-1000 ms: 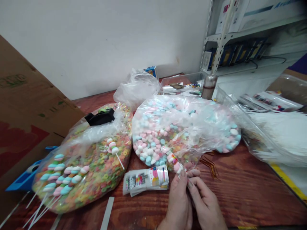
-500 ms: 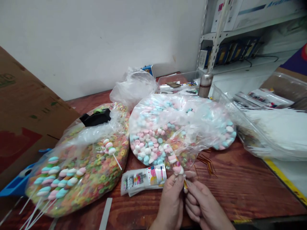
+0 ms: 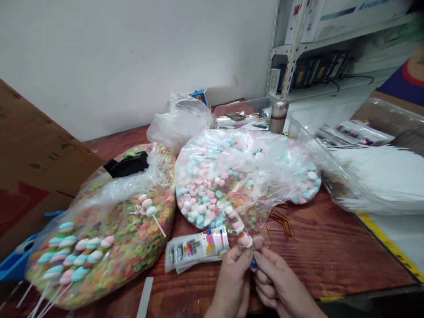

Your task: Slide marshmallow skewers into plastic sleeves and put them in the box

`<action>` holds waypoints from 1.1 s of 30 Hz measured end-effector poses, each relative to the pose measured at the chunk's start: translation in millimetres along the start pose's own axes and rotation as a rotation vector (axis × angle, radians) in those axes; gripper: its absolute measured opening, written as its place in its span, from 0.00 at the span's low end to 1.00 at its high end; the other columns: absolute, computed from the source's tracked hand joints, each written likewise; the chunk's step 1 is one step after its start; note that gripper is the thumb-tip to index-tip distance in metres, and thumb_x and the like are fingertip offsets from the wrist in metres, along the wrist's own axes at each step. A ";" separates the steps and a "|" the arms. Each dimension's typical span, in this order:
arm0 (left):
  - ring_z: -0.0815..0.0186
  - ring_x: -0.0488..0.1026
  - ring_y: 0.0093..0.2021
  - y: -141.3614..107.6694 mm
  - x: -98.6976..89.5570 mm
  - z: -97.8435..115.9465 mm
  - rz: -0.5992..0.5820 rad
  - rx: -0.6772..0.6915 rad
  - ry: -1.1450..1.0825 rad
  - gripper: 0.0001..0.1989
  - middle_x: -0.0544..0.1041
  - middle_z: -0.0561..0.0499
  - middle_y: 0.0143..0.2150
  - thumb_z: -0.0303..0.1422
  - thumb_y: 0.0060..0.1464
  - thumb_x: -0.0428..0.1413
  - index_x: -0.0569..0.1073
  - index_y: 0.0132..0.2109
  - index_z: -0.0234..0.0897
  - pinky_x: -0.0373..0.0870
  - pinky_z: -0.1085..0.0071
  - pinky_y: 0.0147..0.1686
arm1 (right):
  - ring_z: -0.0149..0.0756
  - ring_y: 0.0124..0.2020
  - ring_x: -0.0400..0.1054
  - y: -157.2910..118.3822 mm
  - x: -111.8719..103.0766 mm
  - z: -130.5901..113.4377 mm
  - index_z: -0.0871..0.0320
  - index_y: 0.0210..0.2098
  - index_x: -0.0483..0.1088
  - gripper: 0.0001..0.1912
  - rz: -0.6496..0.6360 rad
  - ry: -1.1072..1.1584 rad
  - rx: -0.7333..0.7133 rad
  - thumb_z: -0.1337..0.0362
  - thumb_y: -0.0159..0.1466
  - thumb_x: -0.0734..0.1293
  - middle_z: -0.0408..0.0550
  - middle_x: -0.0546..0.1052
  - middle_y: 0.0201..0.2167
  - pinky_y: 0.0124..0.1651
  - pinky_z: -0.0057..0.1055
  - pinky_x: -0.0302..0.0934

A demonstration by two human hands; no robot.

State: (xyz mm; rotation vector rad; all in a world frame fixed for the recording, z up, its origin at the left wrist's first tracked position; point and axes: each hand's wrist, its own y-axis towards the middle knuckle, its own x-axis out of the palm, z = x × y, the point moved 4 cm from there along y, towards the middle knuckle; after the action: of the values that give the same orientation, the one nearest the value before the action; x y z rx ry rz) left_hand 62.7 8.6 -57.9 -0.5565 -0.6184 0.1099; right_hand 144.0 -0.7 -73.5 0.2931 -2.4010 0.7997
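Near the table's front edge, my left hand (image 3: 233,278) and my right hand (image 3: 280,280) meet, thumbs and fingers pinched together at the lower end of a wrapped marshmallow skewer (image 3: 237,225). It points up and away, over the edge of a clear bag of marshmallows (image 3: 205,194). A small shiny blue bit shows between my fingers; the rest of the gathered end is hidden. Left of my hands lie printed clear packets (image 3: 198,249). Copper-coloured ties (image 3: 281,223) lie behind my right hand.
A bag of coloured rings (image 3: 132,238) at left carries marshmallow skewers (image 3: 68,256) and a black tape dispenser (image 3: 127,164). A clear bin (image 3: 380,198) with white sticks stands right. A metal canister (image 3: 278,117) is behind the bags; a cardboard box (image 3: 39,154) stands far left.
The view has shifted slightly, so most things sit a little further left. Between my fingers, a blue bit now shows where a golden one showed. Both hands stay pinched on the skewer's lower end.
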 end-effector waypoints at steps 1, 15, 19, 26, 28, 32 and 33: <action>0.60 0.76 0.32 0.6 -3.4 1.5 0.052 0.043 0.022 0.18 0.81 0.44 0.30 0.41 0.44 0.68 0.83 0.40 0.34 0.71 0.67 0.37 | 0.20 0.14 0.44 -0.6 -0.4 -1.6 0.56 0.34 0.67 0.21 0.041 -0.100 -0.069 0.43 0.59 0.68 0.32 0.57 0.18 0.15 0.18 0.45; 0.59 0.76 0.35 -8.7 -17.0 12.2 -0.086 -0.086 -0.062 0.12 0.81 0.43 0.36 0.37 0.38 0.71 0.80 0.28 0.34 0.73 0.63 0.40 | 0.22 0.13 0.49 -7.6 4.3 13.7 0.55 0.31 0.64 0.22 -0.237 -0.177 -0.014 0.42 0.65 0.61 0.32 0.57 0.16 0.19 0.22 0.49; 0.59 0.76 0.40 -2.9 -33.1 31.5 0.070 0.121 0.025 0.11 0.80 0.46 0.34 0.38 0.43 0.69 0.80 0.28 0.34 0.70 0.65 0.47 | 0.39 0.41 0.70 -34.4 -31.2 -26.1 0.54 0.45 0.70 0.11 0.257 -1.179 -0.643 0.57 0.69 0.61 0.48 0.75 0.39 0.45 0.35 0.61; 0.66 0.65 0.27 2.0 -34.1 43.9 0.054 0.325 0.568 0.12 0.73 0.52 0.25 0.40 0.56 0.59 0.78 0.30 0.38 0.61 0.72 0.29 | 0.46 0.28 0.67 -28.9 -64.0 -29.5 0.53 0.27 0.65 0.14 0.681 -1.916 -0.743 0.64 0.69 0.57 0.48 0.71 0.25 0.33 0.41 0.56; 0.64 0.66 0.29 0.4 -21.5 49.7 0.036 0.443 0.771 0.11 0.72 0.51 0.26 0.37 0.59 0.56 0.77 0.30 0.39 0.61 0.71 0.32 | 0.44 0.24 0.67 -26.3 -64.0 -36.6 0.53 0.26 0.63 0.17 0.726 -1.872 -0.741 0.65 0.70 0.54 0.47 0.70 0.23 0.30 0.39 0.56; 0.59 0.69 0.38 -1.6 6.3 56.9 0.004 0.640 1.020 0.10 0.74 0.46 0.37 0.31 0.61 0.51 0.78 0.37 0.41 0.63 0.68 0.41 | 0.35 0.22 0.71 -42.7 -51.5 -63.2 0.54 0.34 0.67 0.13 0.766 -1.487 -0.784 0.56 0.70 0.58 0.44 0.75 0.25 0.26 0.31 0.57; 0.58 0.69 0.38 -0.7 11.6 55.5 -0.011 0.673 1.065 0.12 0.73 0.46 0.37 0.29 0.61 0.50 0.78 0.38 0.42 0.63 0.67 0.40 | 0.34 0.23 0.71 -47.7 -45.1 -68.0 0.53 0.35 0.68 0.12 0.774 -1.336 -0.786 0.53 0.69 0.60 0.43 0.76 0.26 0.27 0.29 0.59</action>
State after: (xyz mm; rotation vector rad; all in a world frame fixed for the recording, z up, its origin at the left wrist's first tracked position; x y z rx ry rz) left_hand 40.1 36.6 -14.1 0.0893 0.4597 -0.0038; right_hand 229.5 3.5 -33.4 -0.6964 -3.8955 -0.3575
